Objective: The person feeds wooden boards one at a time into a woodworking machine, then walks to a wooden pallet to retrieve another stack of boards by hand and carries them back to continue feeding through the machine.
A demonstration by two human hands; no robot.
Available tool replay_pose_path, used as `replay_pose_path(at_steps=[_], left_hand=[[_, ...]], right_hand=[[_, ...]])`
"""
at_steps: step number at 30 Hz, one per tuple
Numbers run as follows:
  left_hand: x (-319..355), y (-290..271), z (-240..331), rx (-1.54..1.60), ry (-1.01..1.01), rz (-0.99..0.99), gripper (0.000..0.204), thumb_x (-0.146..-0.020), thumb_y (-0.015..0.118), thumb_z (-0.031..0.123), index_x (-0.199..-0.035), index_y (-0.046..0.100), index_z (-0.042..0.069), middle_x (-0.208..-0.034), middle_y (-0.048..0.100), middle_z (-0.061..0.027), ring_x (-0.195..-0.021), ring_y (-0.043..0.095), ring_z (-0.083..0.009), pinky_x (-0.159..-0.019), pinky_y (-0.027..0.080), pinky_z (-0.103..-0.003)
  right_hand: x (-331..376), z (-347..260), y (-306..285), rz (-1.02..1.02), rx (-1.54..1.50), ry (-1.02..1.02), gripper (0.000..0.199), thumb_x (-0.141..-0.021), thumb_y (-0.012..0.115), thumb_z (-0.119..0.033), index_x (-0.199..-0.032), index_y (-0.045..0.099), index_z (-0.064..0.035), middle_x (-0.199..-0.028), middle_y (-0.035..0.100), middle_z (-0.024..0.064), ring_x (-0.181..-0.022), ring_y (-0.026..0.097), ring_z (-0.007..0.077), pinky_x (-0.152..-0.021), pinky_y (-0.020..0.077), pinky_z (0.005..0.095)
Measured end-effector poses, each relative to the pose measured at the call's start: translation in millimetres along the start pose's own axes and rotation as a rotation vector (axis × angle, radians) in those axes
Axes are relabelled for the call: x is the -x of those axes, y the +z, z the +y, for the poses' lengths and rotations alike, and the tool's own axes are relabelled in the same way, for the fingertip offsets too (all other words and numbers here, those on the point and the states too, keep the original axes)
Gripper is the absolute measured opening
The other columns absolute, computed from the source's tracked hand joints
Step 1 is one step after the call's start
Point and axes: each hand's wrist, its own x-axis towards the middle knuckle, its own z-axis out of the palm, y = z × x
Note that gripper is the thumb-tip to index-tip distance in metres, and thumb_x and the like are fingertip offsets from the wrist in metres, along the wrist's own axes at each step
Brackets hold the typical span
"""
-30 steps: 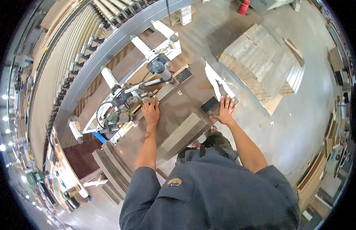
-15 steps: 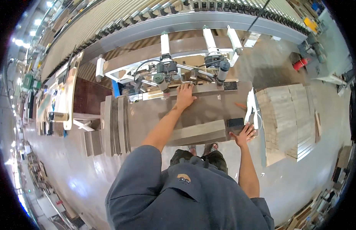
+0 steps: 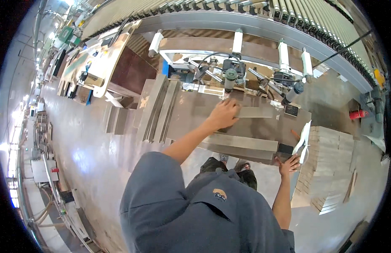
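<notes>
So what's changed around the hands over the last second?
The left hand has drawn back from the machine toward the person; the board beside it has come the same way. Whether it grips is too blurred to tell. The right hand stays by the black block, and the planks along the near edge lie as before.

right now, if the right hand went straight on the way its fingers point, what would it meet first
Probably the white strip at the right end of the table, just ahead of the right hand, with the stack of boards beyond; depth is unclear, so the hand might clear the strip.
</notes>
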Motion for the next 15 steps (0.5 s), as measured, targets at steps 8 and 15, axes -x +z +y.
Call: replay_pose_path(at_steps=[8,15], left_hand=[[172.5,-71.8,-63.4,-0.088,-0.541,0.282,0.056,-0.083,0.083,0.034,-0.132,0.067,0.009,-0.12,0.061,-0.0165,-0.116,0.058,-0.0369,-0.101,0.048,-0.05],[184.3,-39.8,-151.5,-0.553,-0.914,0.294,0.057,-0.086,0.08,0.033,-0.131,0.065,0.001,-0.121,0.061,-0.0164,-0.119,0.059,-0.0363,-0.101,0.048,-0.049]], right_hand=[[8.7,-17.3,-14.8,-0.016,0.082,0.017,0.146,-0.073,0.076,-0.083,-0.17,-0.013,-0.0198,-0.177,-0.015,0.0192,-0.158,-0.012,0.0574,-0.123,0.0059,0.075],[2.6,-19.2,-11.6,-0.038,0.099,0.022,0.15,-0.07,0.078,-0.084,-0.171,-0.012,-0.0197,-0.176,-0.02,0.0169,-0.159,-0.017,0.0524,-0.121,-0.0006,0.0762]])
